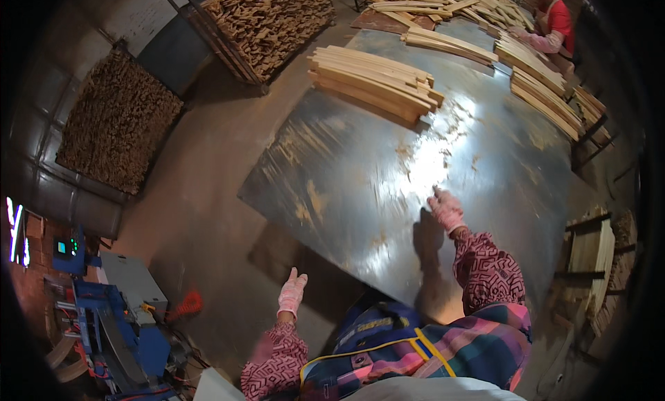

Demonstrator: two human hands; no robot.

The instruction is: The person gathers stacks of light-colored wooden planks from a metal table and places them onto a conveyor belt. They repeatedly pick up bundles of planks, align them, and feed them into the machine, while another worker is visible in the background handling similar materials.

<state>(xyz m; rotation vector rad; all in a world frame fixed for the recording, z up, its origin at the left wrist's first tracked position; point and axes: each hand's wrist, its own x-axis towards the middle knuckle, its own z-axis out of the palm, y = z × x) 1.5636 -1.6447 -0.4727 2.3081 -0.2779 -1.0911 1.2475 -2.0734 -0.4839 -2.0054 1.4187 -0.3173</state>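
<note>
My left hand [292, 293], in a pale pink glove, hangs beside the near left edge of a metal-topped table. Its fingers are stretched out and nothing is in them. My right hand [447, 208], gloved the same way, reaches over the shiny grey table top [360, 193]. Its fingers point forward, somewhat bent, with nothing visible in them; whether it touches the metal I cannot tell. Beyond it, a stack of pale wooden strips [374, 82] lies across the far left part of the table.
More wood strips [450, 44] and bundles [544, 99] lie farther along, near a person in red [561, 27]. Large wood piles [118, 120] stand on the left. A blue machine [125, 325] is at lower left; a rack with boards [589, 255] stands right.
</note>
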